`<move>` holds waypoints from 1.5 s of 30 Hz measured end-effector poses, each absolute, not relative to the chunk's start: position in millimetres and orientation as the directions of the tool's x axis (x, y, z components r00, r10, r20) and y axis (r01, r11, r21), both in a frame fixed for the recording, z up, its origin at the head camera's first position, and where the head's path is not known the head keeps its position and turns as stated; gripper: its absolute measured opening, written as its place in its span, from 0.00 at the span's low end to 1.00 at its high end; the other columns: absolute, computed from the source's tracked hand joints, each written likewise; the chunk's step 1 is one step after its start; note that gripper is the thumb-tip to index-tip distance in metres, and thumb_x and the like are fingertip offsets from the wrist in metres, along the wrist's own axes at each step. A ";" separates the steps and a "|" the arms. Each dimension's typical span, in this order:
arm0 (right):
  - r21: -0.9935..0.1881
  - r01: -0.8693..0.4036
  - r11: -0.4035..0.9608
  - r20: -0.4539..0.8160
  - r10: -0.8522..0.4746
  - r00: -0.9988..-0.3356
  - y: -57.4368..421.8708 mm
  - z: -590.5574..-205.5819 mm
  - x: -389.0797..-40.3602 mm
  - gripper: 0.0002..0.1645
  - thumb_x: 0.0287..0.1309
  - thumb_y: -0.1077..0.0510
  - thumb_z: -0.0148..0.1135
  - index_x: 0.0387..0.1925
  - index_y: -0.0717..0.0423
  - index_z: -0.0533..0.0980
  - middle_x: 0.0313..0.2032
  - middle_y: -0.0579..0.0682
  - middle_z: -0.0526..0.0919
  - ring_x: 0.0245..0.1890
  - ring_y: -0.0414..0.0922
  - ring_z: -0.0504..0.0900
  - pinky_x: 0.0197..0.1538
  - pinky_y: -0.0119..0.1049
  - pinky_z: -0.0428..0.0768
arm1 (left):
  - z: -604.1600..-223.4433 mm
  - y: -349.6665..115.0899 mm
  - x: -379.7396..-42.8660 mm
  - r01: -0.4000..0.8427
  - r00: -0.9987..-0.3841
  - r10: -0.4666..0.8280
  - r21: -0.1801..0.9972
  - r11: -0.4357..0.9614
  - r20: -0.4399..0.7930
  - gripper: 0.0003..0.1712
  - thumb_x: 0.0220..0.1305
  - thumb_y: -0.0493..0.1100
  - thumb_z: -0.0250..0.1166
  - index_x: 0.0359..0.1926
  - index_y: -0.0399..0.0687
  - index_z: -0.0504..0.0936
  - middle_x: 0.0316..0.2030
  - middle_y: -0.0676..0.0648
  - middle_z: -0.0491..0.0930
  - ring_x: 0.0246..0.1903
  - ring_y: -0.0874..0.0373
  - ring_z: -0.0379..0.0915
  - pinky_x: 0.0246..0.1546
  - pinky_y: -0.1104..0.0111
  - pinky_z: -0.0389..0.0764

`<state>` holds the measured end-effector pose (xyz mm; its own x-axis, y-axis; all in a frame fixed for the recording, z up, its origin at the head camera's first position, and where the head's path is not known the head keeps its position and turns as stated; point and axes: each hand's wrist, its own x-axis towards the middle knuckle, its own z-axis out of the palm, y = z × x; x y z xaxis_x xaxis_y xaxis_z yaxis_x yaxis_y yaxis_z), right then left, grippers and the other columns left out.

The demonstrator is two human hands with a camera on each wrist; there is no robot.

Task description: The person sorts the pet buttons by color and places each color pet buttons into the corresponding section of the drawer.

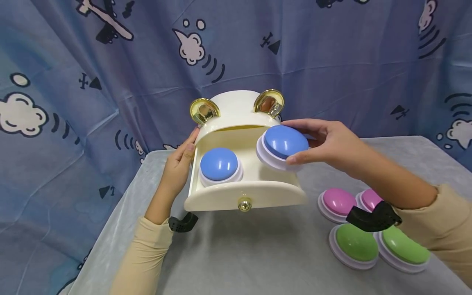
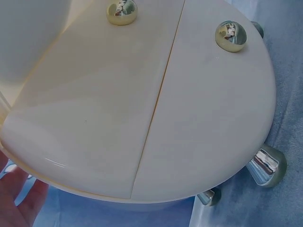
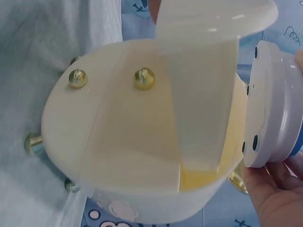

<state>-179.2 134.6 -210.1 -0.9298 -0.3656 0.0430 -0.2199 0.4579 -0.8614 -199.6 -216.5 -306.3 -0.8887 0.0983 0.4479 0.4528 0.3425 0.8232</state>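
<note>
from where i stand, the right hand (image 1: 326, 141) grips the held button (image 1: 285, 141), blue-domed with a pale base, thumb at the near edge and fingers behind. the button is tilted, at the right end of the pulled-out drawer (image 1: 214, 200); whether its base touches the wall there, i cannot tell. the second blue button (image 1: 219, 164) sits in the drawer's left part. the left hand (image 1: 178, 168) rests along the left side of the white cabinet (image 1: 236, 105), fingers nearly straight; its pressure cannot be judged.

possible faults and causes:

1. dropped button. cause: a one-sided grip on smooth, rounded plastic.
2. jammed or scraped base. cause: lowering at the present tilt, so that the rim meets the drawer wall or the cabinet's front edge first.
3. knocked neighbour. cause: excess sideways travel toward the second blue button.
4. forward tipping. cause: downward force on the extended drawer while the cabinet stands on small gold legs (image 2: 267, 165) and the left hand steadies too lightly.
5. pinched left thumb. cause: the drawer sliding inward with the thumb beside its edge.
6. disturbed pink buttons (image 1: 338, 200) and green buttons (image 1: 357, 241). cause: the right forearm dipping low.
</note>
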 end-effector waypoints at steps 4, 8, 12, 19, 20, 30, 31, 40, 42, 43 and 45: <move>-0.862 -0.231 0.451 0.051 -0.377 -0.925 127.1 -209.1 -177.7 0.43 0.48 0.52 0.79 0.67 0.40 0.72 0.65 0.48 0.75 0.61 0.49 0.77 0.52 0.28 0.81 | -305.7 -215.4 -199.8 0.455 -0.887 0.099 0.821 0.344 0.450 0.26 0.80 0.50 0.44 0.74 0.55 0.64 0.75 0.56 0.59 0.75 0.65 0.53 0.77 0.66 0.55; -0.862 -0.234 0.450 0.053 -0.380 -0.923 121.6 -209.5 -176.2 0.44 0.47 0.51 0.80 0.68 0.40 0.72 0.64 0.48 0.75 0.58 0.47 0.79 0.52 0.26 0.81 | -306.5 -215.6 -201.1 0.464 -0.883 0.100 0.820 0.336 0.459 0.26 0.80 0.50 0.44 0.74 0.54 0.64 0.75 0.56 0.59 0.75 0.64 0.53 0.77 0.66 0.55; -0.862 -0.238 0.448 0.055 -0.384 -0.922 118.1 -211.6 -175.5 0.45 0.46 0.51 0.80 0.67 0.40 0.72 0.63 0.47 0.76 0.56 0.44 0.80 0.50 0.22 0.80 | -307.4 -215.4 -202.2 0.472 -0.879 0.101 0.818 0.330 0.466 0.26 0.81 0.49 0.44 0.74 0.53 0.64 0.75 0.55 0.60 0.75 0.64 0.53 0.77 0.67 0.56; -0.843 -0.267 0.466 0.063 -0.407 -0.911 112.6 -215.7 -177.0 0.45 0.44 0.51 0.81 0.66 0.44 0.73 0.66 0.48 0.74 0.60 0.49 0.80 0.56 0.30 0.82 | -307.3 -215.4 -201.7 0.470 -0.880 0.099 0.816 0.338 0.465 0.26 0.81 0.48 0.44 0.74 0.52 0.64 0.75 0.54 0.60 0.75 0.63 0.54 0.77 0.67 0.56; -0.840 -0.271 0.469 0.065 -0.410 -0.910 112.1 -216.1 -177.1 0.45 0.44 0.51 0.81 0.66 0.44 0.73 0.66 0.48 0.73 0.61 0.49 0.80 0.57 0.33 0.82 | -307.3 -215.4 -201.6 0.469 -0.880 0.098 0.816 0.338 0.466 0.25 0.81 0.48 0.44 0.74 0.52 0.64 0.75 0.54 0.60 0.75 0.63 0.54 0.77 0.67 0.56; -0.812 -0.311 0.494 0.090 -0.420 -0.903 108.6 -217.0 -175.2 0.45 0.41 0.49 0.83 0.64 0.44 0.75 0.65 0.49 0.74 0.63 0.50 0.79 0.61 0.43 0.80 | -306.5 -215.2 -200.5 0.463 -0.883 0.091 0.820 0.336 0.461 0.25 0.80 0.48 0.44 0.74 0.52 0.64 0.75 0.54 0.60 0.75 0.64 0.54 0.77 0.67 0.56; -0.809 -0.310 0.499 0.090 -0.416 -0.905 108.3 -217.1 -175.1 0.45 0.40 0.49 0.83 0.64 0.44 0.75 0.65 0.49 0.74 0.63 0.50 0.79 0.61 0.44 0.80 | -306.4 -215.2 -200.5 0.463 -0.883 0.090 0.820 0.336 0.461 0.25 0.80 0.48 0.44 0.74 0.53 0.64 0.75 0.54 0.60 0.75 0.64 0.54 0.77 0.67 0.56; -0.762 -0.335 0.555 0.094 -0.417 -0.904 104.6 -215.4 -175.8 0.45 0.39 0.45 0.83 0.63 0.42 0.76 0.64 0.50 0.75 0.61 0.51 0.80 0.60 0.48 0.81 | -306.6 -215.8 -200.3 0.462 -0.883 0.088 0.817 0.344 0.462 0.25 0.80 0.48 0.44 0.74 0.54 0.64 0.75 0.55 0.60 0.75 0.64 0.54 0.77 0.66 0.56; -0.754 -0.349 0.556 0.099 -0.430 -0.898 103.9 -215.5 -176.1 0.45 0.40 0.45 0.83 0.63 0.43 0.76 0.64 0.50 0.76 0.61 0.52 0.80 0.60 0.48 0.81 | -306.6 -215.7 -200.1 0.463 -0.882 0.088 0.818 0.341 0.462 0.25 0.80 0.48 0.44 0.74 0.53 0.65 0.75 0.55 0.60 0.75 0.64 0.54 0.77 0.66 0.56; -0.753 -0.355 0.554 0.101 -0.436 -0.894 103.4 -215.9 -176.3 0.45 0.40 0.45 0.83 0.63 0.43 0.76 0.64 0.51 0.76 0.61 0.52 0.80 0.60 0.48 0.81 | -306.6 -215.6 -200.0 0.463 -0.882 0.088 0.818 0.340 0.463 0.25 0.80 0.48 0.44 0.74 0.53 0.65 0.75 0.55 0.60 0.75 0.64 0.54 0.77 0.66 0.56; -0.746 -0.373 0.553 0.112 -0.447 -0.887 102.8 -217.0 -176.8 0.45 0.40 0.46 0.83 0.63 0.45 0.76 0.63 0.51 0.76 0.60 0.53 0.81 0.60 0.49 0.81 | -306.6 -215.4 -199.9 0.466 -0.880 0.087 0.818 0.337 0.466 0.25 0.80 0.48 0.44 0.74 0.53 0.65 0.75 0.54 0.61 0.75 0.64 0.54 0.77 0.67 0.56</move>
